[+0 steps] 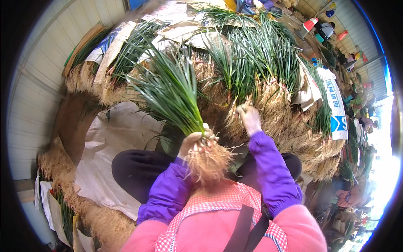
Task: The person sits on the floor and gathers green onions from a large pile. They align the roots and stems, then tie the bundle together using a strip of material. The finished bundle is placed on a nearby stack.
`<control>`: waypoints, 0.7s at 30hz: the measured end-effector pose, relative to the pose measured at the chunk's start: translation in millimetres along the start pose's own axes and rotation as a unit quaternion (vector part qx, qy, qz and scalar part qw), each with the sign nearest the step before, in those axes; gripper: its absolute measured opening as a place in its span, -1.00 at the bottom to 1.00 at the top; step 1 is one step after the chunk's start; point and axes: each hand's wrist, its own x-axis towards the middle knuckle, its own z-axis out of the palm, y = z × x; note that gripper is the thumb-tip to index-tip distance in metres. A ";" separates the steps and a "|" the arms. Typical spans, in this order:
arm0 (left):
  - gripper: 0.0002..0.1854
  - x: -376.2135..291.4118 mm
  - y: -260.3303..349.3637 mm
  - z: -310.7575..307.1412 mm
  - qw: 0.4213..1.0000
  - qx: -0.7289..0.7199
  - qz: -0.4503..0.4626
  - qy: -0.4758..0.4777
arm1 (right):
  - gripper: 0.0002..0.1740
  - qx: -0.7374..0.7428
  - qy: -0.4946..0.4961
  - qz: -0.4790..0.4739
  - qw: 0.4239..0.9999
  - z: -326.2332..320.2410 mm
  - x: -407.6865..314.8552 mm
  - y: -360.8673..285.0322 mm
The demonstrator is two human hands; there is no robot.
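Observation:
My left hand is closed around a bunch of green-leaved plants at the base of the stems. The leaves fan up and to the left, and the pale bulbs and tan roots hang towards my apron. Ahead and to the right, my right hand has its fingers bent at the root end of more plants in a pile; whether it grips one cannot be told. Long tan roots hang beside that hand.
A pale woven sheet lies at my left. Rooted bundles line the lower left, and others lie under sacking ahead. A printed white sack rests at right. A co-worker's hand shows at the top; a corrugated wall stands left.

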 end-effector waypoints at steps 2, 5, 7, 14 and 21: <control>-0.59 3.4 -14.3 -0.7 0.998 -0.008 -0.024 0.062 | -0.74 0.104 -0.052 0.124 0.985 14.7 30.4 -12.1; -0.61 4.6 -20.1 -9.7 0.998 0.002 -0.034 0.061 | -0.74 0.086 -0.014 0.158 0.984 40.9 61.6 18.9; -0.63 -0.2 -17.0 2.3 0.996 0.025 -0.021 0.087 | -0.79 0.230 -0.117 0.222 0.940 9.7 59.4 0.6; -0.68 1.3 -19.6 -14.9 0.997 0.013 -0.028 0.067 | -0.82 0.211 -0.281 0.186 0.918 -76.6 -9.7 11.7; -0.65 4.3 -23.6 -13.9 0.997 0.016 -0.024 0.075 | -0.84 0.174 -0.219 0.238 0.930 -29.7 9.9 2.2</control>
